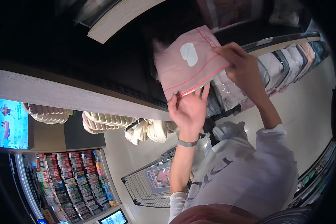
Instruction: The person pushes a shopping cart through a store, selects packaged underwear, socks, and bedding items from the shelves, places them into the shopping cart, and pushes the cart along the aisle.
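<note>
A pink folded cloth piece (174, 71) with a white heart patch and red piping is held up in front of me; its exact kind I cannot make out. My left hand (190, 112), palm up and with a grey watch band at the wrist, grips the near edge, thumb on top and some fingers beneath. At the right corner, my right hand (240, 65) pinches the same cloth between thumb and fingers. Behind and below the right hand, several packaged folded textiles (280, 65) hang in a row.
A pale shelf edge (74, 93) runs along the left, with light-coloured slippers (108, 121) hanging below it. A wire shopping cart (145, 184) holding a packaged item stands below. Farther left are a lit screen (9, 123) and a rack of small packages (72, 183).
</note>
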`<action>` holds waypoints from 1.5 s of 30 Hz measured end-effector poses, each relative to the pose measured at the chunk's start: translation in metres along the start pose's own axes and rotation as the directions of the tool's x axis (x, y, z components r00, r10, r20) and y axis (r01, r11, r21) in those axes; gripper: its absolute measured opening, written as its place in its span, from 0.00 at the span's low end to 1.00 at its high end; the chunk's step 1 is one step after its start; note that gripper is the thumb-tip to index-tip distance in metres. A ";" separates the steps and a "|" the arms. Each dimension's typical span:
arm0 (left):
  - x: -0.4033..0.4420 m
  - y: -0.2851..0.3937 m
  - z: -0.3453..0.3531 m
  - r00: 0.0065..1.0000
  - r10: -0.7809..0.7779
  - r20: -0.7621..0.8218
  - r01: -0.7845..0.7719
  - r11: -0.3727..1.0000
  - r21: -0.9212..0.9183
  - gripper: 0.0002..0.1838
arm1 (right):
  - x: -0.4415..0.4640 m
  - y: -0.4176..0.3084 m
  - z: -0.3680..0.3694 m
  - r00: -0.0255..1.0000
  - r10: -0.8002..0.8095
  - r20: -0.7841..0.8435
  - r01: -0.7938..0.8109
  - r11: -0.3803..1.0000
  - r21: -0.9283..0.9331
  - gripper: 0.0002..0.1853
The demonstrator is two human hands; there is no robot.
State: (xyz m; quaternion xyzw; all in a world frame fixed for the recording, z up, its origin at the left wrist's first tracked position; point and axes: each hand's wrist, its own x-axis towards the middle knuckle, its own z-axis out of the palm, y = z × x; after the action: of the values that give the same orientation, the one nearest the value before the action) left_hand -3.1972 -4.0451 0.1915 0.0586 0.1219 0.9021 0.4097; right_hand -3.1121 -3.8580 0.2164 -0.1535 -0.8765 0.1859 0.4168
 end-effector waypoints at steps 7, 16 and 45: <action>0.014 0.001 0.010 0.934 0.220 -0.281 -0.061 0.874 0.482 0.13 | -0.064 0.003 0.025 0.924 0.380 -0.054 -0.262 0.727 0.634 0.37; 0.065 0.066 0.067 0.968 0.251 0.005 -0.216 0.822 0.526 0.16 | -0.009 0.010 0.028 0.991 0.123 -0.052 -0.033 0.601 0.799 0.45; 0.073 0.079 0.079 0.992 0.108 -0.071 -0.084 0.957 0.277 0.13 | -0.028 -0.008 0.070 0.903 0.301 -0.308 -0.102 0.844 0.527 0.10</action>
State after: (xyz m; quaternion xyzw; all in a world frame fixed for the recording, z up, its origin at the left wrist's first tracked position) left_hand -3.2862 -4.0260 0.2896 0.0818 0.2598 0.8972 0.3477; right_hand -3.1510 -3.8911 0.1603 -0.1665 -0.6795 0.4161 0.5810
